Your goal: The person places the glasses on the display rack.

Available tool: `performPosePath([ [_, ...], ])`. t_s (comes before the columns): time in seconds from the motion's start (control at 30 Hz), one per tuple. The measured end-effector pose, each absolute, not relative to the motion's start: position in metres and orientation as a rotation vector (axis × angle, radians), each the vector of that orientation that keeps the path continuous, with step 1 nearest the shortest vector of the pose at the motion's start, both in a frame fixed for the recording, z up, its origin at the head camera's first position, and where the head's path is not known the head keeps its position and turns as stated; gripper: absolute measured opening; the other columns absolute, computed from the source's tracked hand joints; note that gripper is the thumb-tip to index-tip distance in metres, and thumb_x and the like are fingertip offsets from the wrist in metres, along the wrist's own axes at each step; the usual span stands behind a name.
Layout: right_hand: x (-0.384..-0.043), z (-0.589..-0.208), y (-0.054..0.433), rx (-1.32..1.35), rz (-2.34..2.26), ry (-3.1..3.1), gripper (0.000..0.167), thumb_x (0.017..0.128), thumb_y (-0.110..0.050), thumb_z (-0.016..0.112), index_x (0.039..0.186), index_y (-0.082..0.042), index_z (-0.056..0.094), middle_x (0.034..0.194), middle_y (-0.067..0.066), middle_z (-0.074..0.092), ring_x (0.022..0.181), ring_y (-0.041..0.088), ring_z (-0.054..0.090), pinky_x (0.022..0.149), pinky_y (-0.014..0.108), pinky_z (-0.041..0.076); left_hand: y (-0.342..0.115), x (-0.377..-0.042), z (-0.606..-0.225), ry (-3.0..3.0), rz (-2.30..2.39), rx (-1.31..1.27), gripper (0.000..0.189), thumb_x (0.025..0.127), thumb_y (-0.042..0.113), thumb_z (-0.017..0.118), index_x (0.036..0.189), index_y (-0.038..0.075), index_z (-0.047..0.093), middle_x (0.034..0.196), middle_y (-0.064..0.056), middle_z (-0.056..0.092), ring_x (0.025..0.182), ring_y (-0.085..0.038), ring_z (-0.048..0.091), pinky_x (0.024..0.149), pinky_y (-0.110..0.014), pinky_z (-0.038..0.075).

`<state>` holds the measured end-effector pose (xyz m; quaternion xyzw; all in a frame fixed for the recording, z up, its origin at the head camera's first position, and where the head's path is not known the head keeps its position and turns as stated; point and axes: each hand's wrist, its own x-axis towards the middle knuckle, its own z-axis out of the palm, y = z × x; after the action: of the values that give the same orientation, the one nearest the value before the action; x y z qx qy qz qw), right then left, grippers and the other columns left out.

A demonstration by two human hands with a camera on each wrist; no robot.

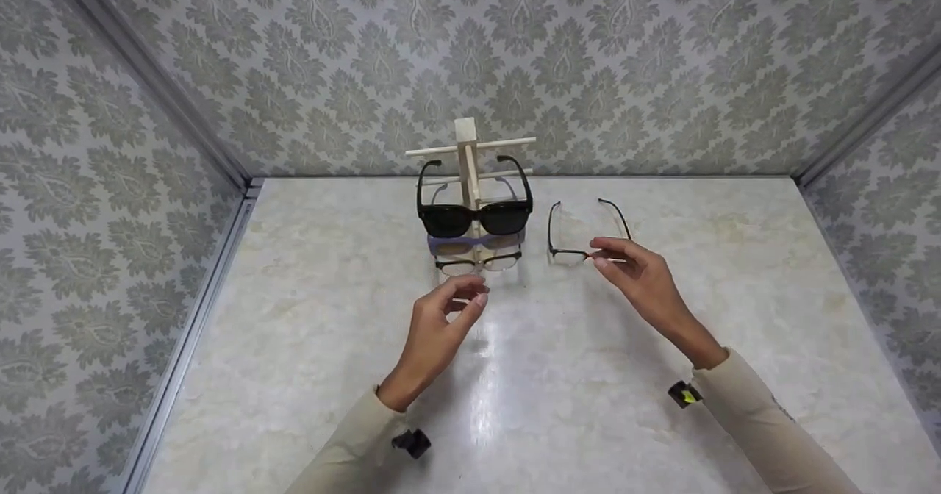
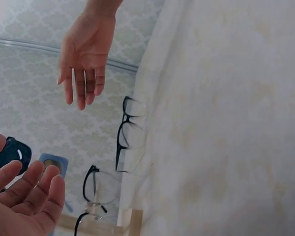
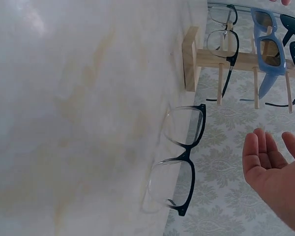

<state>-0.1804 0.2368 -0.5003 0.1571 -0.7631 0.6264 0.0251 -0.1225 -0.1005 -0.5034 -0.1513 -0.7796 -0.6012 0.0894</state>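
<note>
My right hand [image 1: 643, 277] hovers with relaxed fingers over a pair of dark-rimmed clear eyeglasses [image 3: 188, 152]. Those glasses stand on the table to the right of the rack, temples unfolded toward the back wall; in the head view the hand hides one lens. The right wrist view has a gap between fingers and frame. In front of the wooden eyewear rack [image 1: 466, 130] is my left hand [image 1: 437, 325], fingers loosely bent around nothing. On the rack, black sunglasses [image 1: 448, 222] sit above blue-framed sunglasses [image 3: 270, 49], with dark-topped clear eyeglasses [image 1: 501, 262] lowest.
The rack's top peg [image 1: 507, 142] carries no glasses. A pale marbled table [image 1: 331, 317] extends beneath both arms. Patterned wall panels [image 1: 617, 60] enclose it at the back and sides, with a metal rail [image 1: 184, 332] along the left edge.
</note>
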Motion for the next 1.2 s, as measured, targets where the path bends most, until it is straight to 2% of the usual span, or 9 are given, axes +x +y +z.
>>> performPosePath([
  [0.17,-0.175,-0.511,0.247,0.442,1.917,-2.35,0.037,0.108,-0.001,0.07,0.143,0.008,0.067,0.139,0.022,0.069,0.126,0.027,0.068,0.104,0.023,0.057,-0.087,-0.124,-0.512,-2.318,-1.821,-0.48,0.022,0.108,0.017,0.074,0.128,0.008,0.076,0.115,-0.005,0.08,0.106,-0.018,0.075,0.091,-0.047,0.064],
  [0.3,-0.172,-0.519,0.254,0.429,1.892,-2.355,0.036,0.108,-0.002,0.071,0.142,0.008,0.068,0.139,0.02,0.069,0.127,0.031,0.068,0.104,0.023,0.057,-0.078,-0.126,-0.519,-2.32,-1.832,-0.491,0.022,0.109,0.018,0.073,0.128,0.007,0.076,0.115,-0.008,0.08,0.106,-0.019,0.075,0.091,-0.047,0.064],
  [0.43,-0.168,-0.525,0.262,0.398,1.885,-2.356,0.036,0.108,-0.002,0.071,0.142,0.008,0.067,0.139,0.018,0.07,0.126,0.028,0.068,0.102,0.023,0.057,-0.07,-0.128,-0.525,-2.335,-1.837,-0.505,0.024,0.109,0.02,0.072,0.129,0.008,0.076,0.116,-0.007,0.08,0.107,-0.019,0.075,0.091,-0.041,0.063],
  [0.67,-0.162,-0.537,0.277,0.314,1.867,-2.358,0.039,0.107,-0.003,0.072,0.144,0.009,0.066,0.142,0.031,0.065,0.126,0.022,0.068,0.103,0.021,0.056,-0.055,-0.134,-0.537,-2.338,-1.872,-0.498,0.025,0.11,0.021,0.071,0.131,0.009,0.076,0.12,-0.01,0.079,0.108,-0.02,0.074,0.091,-0.039,0.063],
  [0.83,-0.159,-0.545,0.285,0.256,1.862,-2.345,0.037,0.108,-0.003,0.071,0.142,0.009,0.067,0.141,0.034,0.065,0.125,0.021,0.068,0.103,0.021,0.056,-0.045,-0.139,-0.547,-2.361,-1.897,-0.472,0.027,0.109,0.021,0.072,0.133,0.009,0.075,0.126,-0.014,0.077,0.112,-0.02,0.073,0.092,-0.041,0.063],
  [1.1,-0.162,-0.558,0.291,0.122,1.882,-2.345,0.037,0.107,-0.008,0.074,0.141,0.007,0.069,0.139,0.032,0.066,0.124,0.019,0.068,0.1,0.018,0.056,-0.029,-0.147,-0.565,-2.363,-1.96,-0.433,0.039,0.109,0.018,0.072,0.142,-0.001,0.069,0.141,-0.022,0.07,0.129,-0.037,0.067,0.097,-0.045,0.063],
  [1.2,-0.163,-0.562,0.292,0.084,1.88,-2.365,0.038,0.107,-0.009,0.074,0.141,0.009,0.068,0.14,0.032,0.066,0.124,0.02,0.067,0.1,0.017,0.055,-0.022,-0.151,-0.572,-2.369,-1.957,-0.425,0.043,0.108,0.018,0.073,0.144,-0.004,0.067,0.145,-0.021,0.068,0.134,-0.038,0.065,0.097,-0.043,0.063],
])
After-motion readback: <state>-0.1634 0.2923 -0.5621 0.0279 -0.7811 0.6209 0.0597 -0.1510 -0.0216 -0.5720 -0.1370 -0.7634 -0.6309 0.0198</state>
